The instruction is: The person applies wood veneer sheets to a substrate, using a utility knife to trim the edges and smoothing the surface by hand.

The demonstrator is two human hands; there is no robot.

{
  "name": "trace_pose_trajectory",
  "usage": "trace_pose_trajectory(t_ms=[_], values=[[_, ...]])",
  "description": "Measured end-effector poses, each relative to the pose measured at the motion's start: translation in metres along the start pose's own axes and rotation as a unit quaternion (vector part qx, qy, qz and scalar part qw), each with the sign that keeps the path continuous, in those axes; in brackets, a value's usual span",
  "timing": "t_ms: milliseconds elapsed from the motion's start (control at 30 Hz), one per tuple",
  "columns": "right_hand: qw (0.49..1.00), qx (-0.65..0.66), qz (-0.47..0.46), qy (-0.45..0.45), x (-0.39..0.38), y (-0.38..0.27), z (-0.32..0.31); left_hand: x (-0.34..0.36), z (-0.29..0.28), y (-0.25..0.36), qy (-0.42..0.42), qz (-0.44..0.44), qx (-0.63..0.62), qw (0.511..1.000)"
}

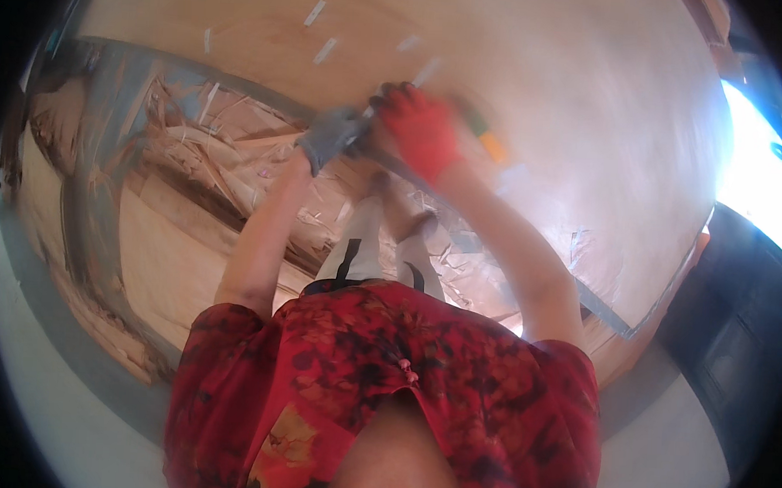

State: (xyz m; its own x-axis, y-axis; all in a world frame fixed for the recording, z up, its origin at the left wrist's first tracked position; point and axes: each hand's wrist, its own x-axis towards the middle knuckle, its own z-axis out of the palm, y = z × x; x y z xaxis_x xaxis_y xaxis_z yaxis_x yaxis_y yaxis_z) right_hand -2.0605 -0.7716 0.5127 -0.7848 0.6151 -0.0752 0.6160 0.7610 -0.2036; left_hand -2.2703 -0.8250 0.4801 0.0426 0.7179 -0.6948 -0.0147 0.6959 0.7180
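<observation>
My left hand (327,138), in a grey glove, and my right hand (419,134), in a red glove with dark fingertips, come together at the edge of a broad tan sheet (590,87). Both are closed and blurred by motion. Between them is a small dark thing (357,141), too smeared to name. A green and yellow object (493,147), also blurred, lies just right of my right hand; its kind cannot be made out. Several short white strips, one a narrow strip (315,12), dot the sheet beyond my hands.
Crumpled brown sheet scraps (239,124) fill the space on the left, by a grey frame (107,144). More crumpled material lies around my legs. A dark panelled piece (728,311) stands at right, below a bright opening (761,164).
</observation>
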Motion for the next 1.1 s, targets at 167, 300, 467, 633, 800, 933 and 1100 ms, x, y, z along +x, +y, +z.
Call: trace_pose_trajectory(t_ms=[167, 300, 467, 633, 800, 933, 1100], values=[[1.000, 0.001, -0.004, 0.010, -0.005, 0.013, 0.001, -0.034, -0.014, 0.046, 0.036, -0.011, 0.137, 0.990], [0.988, 0.046, 0.030, 0.144, -0.030, 0.042, 0.011, -0.049, -0.035, 0.020, 0.027, 0.030, 0.021, 0.999], [0.964, 0.042, 0.217, 0.151, -0.087, 0.067, -0.010, -0.064, -0.001, 0.002, 0.031, 0.041, -0.083, 0.995], [0.965, -0.012, 0.248, 0.082, -0.088, 0.076, -0.005, -0.055, 0.057, 0.013, 0.004, 0.022, -0.059, 0.998], [0.912, 0.158, 0.313, 0.212, -0.121, 0.139, -0.016, -0.037, 0.088, 0.021, -0.009, 0.033, -0.031, 0.999], [0.907, 0.105, 0.362, 0.188, -0.148, 0.178, -0.024, -0.025, 0.117, 0.045, -0.040, 0.031, 0.004, 0.999], [0.954, 0.080, 0.217, 0.192, -0.131, 0.148, -0.027, -0.009, 0.148, 0.066, -0.086, 0.055, 0.005, 0.995]])
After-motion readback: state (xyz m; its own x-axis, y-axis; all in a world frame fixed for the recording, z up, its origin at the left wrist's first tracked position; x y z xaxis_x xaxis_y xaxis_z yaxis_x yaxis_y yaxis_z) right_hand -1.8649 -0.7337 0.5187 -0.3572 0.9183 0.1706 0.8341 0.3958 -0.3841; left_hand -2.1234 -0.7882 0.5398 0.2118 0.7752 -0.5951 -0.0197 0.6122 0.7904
